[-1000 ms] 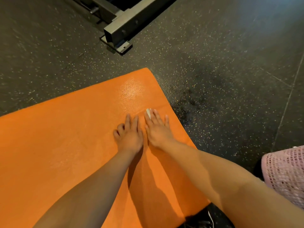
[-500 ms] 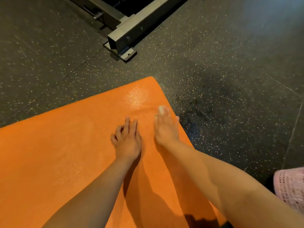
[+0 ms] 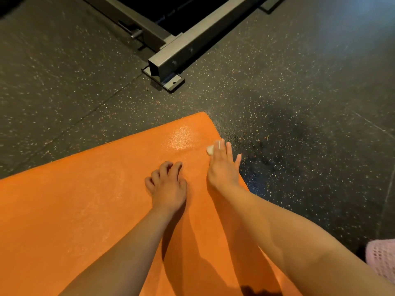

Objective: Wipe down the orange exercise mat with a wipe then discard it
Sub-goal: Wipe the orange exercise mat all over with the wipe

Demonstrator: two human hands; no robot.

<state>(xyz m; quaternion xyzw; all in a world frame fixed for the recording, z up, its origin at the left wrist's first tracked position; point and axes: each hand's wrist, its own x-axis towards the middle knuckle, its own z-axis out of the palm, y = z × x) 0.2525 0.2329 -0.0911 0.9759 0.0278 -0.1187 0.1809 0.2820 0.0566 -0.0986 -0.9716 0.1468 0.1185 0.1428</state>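
Note:
The orange exercise mat [image 3: 85, 210] lies on the dark speckled floor, its far corner near the middle of the head view. My right hand [image 3: 222, 169] lies flat near the mat's right edge with straight fingers pressing a small white wipe [image 3: 210, 149], which peeks out by the fingertips. My left hand [image 3: 167, 184] rests on the mat to its left, fingers bent with the tips on the surface, holding nothing. A wet, shiny patch [image 3: 181, 136] shows on the mat just ahead of the hands.
A grey metal equipment frame with a bolted foot plate [image 3: 168, 67] stands on the floor beyond the mat's corner. Dark rubber floor [image 3: 310, 124] spreads to the right. Pink mesh fabric [image 3: 382, 259] shows at the lower right edge.
My right hand has slid the wipe forward and to the right, toward the mat's edge. My left hand has stayed put and its fingers have bent. The view has shifted.

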